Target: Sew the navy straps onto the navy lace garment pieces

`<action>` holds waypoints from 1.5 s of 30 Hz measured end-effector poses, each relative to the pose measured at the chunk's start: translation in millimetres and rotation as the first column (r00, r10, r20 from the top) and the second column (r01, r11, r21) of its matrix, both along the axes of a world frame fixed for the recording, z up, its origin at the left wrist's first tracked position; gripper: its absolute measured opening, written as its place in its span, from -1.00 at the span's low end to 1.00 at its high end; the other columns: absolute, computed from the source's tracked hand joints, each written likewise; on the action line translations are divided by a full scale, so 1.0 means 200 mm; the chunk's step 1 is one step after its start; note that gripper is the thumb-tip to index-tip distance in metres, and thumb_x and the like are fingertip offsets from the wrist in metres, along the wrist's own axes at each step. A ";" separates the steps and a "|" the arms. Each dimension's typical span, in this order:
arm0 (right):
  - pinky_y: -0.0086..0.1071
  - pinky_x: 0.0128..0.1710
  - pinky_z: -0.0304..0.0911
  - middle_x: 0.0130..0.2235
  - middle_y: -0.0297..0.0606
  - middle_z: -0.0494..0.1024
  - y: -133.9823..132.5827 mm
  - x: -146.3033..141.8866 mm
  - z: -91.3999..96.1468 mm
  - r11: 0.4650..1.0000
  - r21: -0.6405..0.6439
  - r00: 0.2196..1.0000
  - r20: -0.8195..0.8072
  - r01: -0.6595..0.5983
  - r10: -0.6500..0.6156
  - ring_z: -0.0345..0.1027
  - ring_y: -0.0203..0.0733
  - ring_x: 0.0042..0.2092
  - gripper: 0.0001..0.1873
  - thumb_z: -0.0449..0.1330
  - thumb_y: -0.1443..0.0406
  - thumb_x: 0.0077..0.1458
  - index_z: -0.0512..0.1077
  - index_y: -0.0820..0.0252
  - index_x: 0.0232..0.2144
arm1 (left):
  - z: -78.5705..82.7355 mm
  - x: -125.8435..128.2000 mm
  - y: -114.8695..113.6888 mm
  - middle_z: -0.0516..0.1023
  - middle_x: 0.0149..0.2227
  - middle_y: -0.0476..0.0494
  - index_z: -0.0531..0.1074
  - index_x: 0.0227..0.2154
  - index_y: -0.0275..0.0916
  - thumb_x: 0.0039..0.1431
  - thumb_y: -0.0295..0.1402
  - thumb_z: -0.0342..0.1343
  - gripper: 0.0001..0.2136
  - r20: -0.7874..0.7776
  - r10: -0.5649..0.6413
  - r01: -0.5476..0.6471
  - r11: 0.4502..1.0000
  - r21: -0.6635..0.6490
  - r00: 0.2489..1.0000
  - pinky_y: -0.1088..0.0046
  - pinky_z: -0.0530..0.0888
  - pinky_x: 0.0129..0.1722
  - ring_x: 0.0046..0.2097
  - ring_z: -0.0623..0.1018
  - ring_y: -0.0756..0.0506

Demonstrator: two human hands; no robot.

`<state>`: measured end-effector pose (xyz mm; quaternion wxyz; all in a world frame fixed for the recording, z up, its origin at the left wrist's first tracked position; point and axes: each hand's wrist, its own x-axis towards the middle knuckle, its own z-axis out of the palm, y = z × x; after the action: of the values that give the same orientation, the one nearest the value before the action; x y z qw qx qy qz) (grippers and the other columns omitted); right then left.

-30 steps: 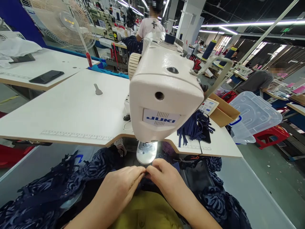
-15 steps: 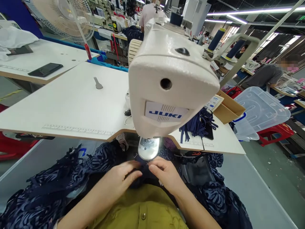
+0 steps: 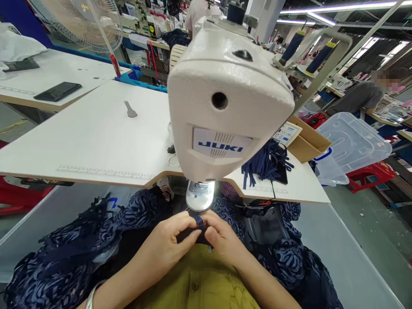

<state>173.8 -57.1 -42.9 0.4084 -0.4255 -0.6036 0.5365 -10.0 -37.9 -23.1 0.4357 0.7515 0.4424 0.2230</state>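
Below the head of a white JUKI sewing machine [image 3: 225, 98], my two hands meet in front of its metal arm end [image 3: 200, 197]. Thumb and fingers of my left hand [image 3: 177, 234] are closed on a narrow dark navy fabric strip [image 3: 198, 219]. My right hand [image 3: 222, 236] pinches the same strip from the other side, its fingertips nearly touching the left ones. The rest of the cloth between the hands is dark and partly hidden by the fingers. Patterned navy fabric [image 3: 71, 257] lies heaped on the left, with more patterned fabric [image 3: 296, 266] on the right.
A bundle of navy strips [image 3: 265, 163] lies on the white tabletop [image 3: 106, 133], right of the machine, by a cardboard box [image 3: 310, 137]. A small grey metal piece [image 3: 130, 110] rests on the left. Beyond are a phone [image 3: 58, 91], a fan [image 3: 86, 21] and a clear plastic bin [image 3: 354, 141].
Both hands have drawn closer together. The navy strip now shows between their fingertips. The left hand has moved right, and the view has shifted slightly.
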 end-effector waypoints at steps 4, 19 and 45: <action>-0.37 -0.14 0.23 -0.30 -0.31 0.49 -0.02 -0.03 -0.02 0.990 -0.026 0.987 -0.079 0.136 -0.138 0.33 -0.21 -0.20 -0.78 0.18 0.13 0.17 0.59 0.04 -0.27 | 0.00 0.04 -0.04 0.45 -0.42 0.03 0.40 -0.41 -0.17 0.26 -0.27 -0.07 -0.79 -0.084 -0.007 0.012 0.999 0.050 0.996 0.55 0.36 -0.35 -0.36 0.45 0.01; -0.49 -0.29 0.29 -0.36 -0.42 0.50 -0.05 -0.06 -0.11 0.914 0.021 0.837 -0.412 0.404 -0.361 0.37 -0.34 -0.30 -0.84 0.29 0.39 0.06 0.57 -0.04 -0.38 | -0.02 0.07 -0.06 0.44 -0.38 0.06 0.37 -0.22 -0.11 0.29 -0.27 -0.05 -0.87 -0.090 0.102 -0.062 0.926 0.372 0.991 0.55 0.40 -0.34 -0.35 0.50 0.03; -0.44 -0.30 0.25 -0.40 -0.37 0.49 0.09 -0.01 0.03 0.901 -0.132 0.877 -0.211 0.413 -0.432 0.34 -0.30 -0.36 -0.89 0.27 0.22 0.04 0.48 0.13 -0.36 | 0.15 -0.01 0.14 0.51 -0.34 0.06 0.37 -0.30 -0.13 0.24 -0.04 -0.06 -0.72 -0.222 0.072 -0.021 0.975 0.223 0.972 0.52 0.38 -0.38 -0.35 0.50 -0.01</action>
<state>171.5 -39.3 -36.4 0.5661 -0.4971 -0.4208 0.5053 -12.3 -9.2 6.3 0.2908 0.8050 0.4799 0.1925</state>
